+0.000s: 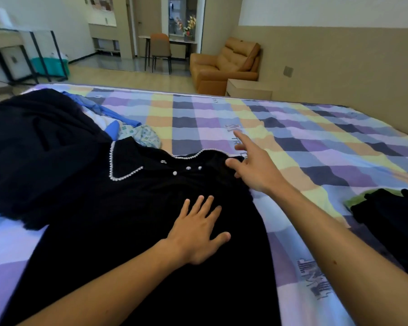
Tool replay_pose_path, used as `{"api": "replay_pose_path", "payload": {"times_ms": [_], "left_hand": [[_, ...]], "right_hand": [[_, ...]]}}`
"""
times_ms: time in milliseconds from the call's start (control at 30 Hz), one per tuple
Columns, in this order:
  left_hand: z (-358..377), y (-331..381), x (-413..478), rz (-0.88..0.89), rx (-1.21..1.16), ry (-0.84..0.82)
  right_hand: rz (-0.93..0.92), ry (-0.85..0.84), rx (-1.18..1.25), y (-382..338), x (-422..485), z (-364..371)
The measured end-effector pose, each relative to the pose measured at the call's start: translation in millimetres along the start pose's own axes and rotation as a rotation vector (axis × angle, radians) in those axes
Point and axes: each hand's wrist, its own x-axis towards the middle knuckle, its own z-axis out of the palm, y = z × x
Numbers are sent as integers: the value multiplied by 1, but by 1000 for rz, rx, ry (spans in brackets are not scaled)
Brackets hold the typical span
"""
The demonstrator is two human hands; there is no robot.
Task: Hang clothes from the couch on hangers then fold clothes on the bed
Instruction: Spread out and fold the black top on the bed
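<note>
Both hands work over the black dress [127, 231], which lies spread on the checked bed [292, 137]. Left hand [198, 234] rests flat on the dress's middle, fingers splayed wide. Right hand [252, 170] reaches to its far shoulder, loosely open, forefinger straight, thumb touching the fabric.

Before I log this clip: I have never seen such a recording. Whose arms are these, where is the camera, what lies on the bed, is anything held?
No machine: a camera worn on a person's head looks down at their bare arms. The left hand lies flat on a black dress spread over the checked bed. The right hand touches the dress's shoulder; whether its fingers pinch the cloth is unclear. A dark heap of clothes lies at the left, a dark pile at the right. A couch stands beyond.
</note>
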Motion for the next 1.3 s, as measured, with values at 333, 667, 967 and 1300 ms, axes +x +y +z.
{"api": "replay_pose_path", "payload": {"times_ms": [333,667,967,1300], "left_hand": [[2,-102,-75,-130,14,141],[-29,-182,-100,-413,-205,937],[-71,-289,-162,-844,-328,854],[-149,-265,-158,-689,-26,759]], "right_hand": [[144,-324,-647,61,-21,90],[-56,-218,-364,-72,-8,161],[-79,-326,-493,-112,-16,277],[-86,-294,-423,-109,-19,276]]}}
